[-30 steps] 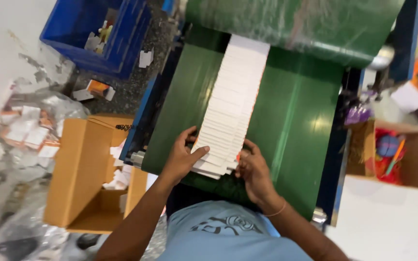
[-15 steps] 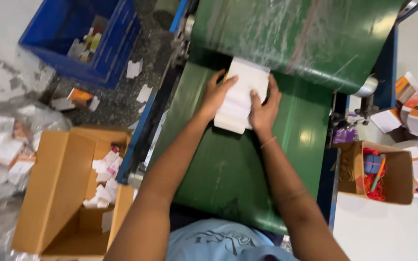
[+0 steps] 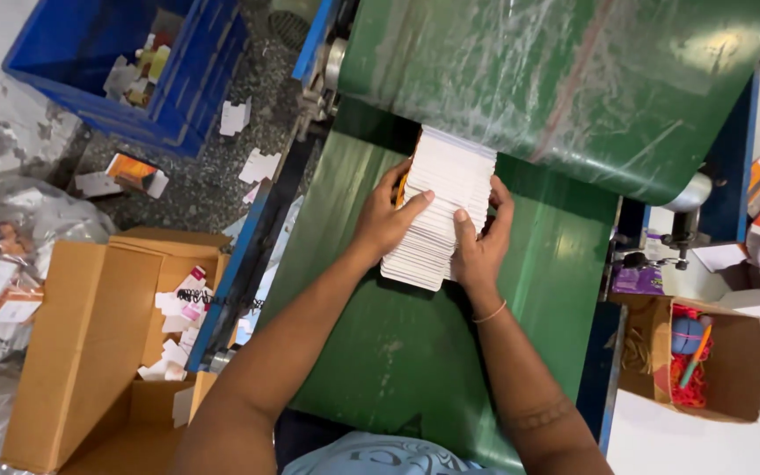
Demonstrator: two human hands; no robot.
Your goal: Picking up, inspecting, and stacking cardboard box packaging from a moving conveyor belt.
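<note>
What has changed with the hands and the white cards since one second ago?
Both hands, left hand and right hand, slid up the green belt, pressing the long row of white cards into a short stack near the roller. The cardboard box stayed in place.

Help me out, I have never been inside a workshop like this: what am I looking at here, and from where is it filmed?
The picture comes from a camera on a person's head, looking down at their own arms. Both bare hands close around a row of white cards lying on a green belt: the left hand on one side, the right hand on the other. Above, a green roller wrapped in clear film covers the row's far end. Left of the machine stand a brown cardboard box with paper scraps and a blue crate. A smaller box sits at the right.
</note>
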